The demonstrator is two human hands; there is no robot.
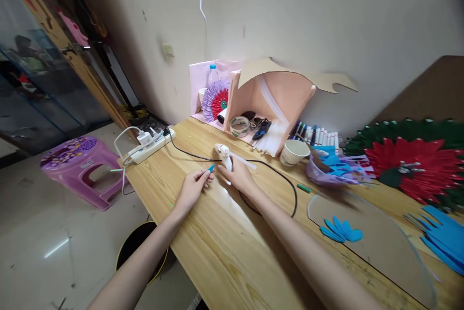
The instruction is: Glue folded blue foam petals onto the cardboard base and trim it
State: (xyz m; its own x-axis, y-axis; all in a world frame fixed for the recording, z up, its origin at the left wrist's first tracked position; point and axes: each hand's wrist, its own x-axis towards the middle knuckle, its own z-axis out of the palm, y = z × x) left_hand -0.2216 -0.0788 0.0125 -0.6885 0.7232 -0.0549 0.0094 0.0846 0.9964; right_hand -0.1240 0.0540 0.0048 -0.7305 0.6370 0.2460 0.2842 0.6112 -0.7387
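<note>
Between the fingertips of my left hand is a small blue paper petal, pinched with its tip pointing up. My right hand is wrapped round the handle of a white glue gun, whose head is above the table just past the petal. A black cord loops over the tabletop beside my right arm. Several blue petals lie fanned on a cardboard piece to the right. More cut blue paper lies at the right edge.
A power strip lies on the table's left edge, near a pink stool. Farther back are a tape roll, a paper cup, markers and a purple bowl of scraps. A black bin stands below.
</note>
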